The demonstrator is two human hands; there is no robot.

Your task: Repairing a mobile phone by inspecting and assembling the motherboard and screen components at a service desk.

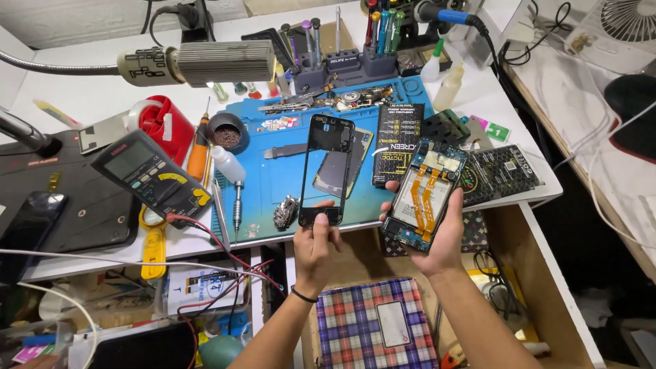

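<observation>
Now the left hand (318, 239) pinches a thin black plastic phone frame (326, 169) upright by its bottom edge for a clear look-through, while beside it the right hand (441, 236) cradles an opened phone with orange ribbon cables (425, 193), insides up.

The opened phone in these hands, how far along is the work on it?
Done: the frame is off, and the phone lies open with its orange cables and boards showing. In hand: the left hand pinches the frame by its lower edge, and the right hand cradles the phone. Left: the two are apart, not yet rejoined.
</observation>
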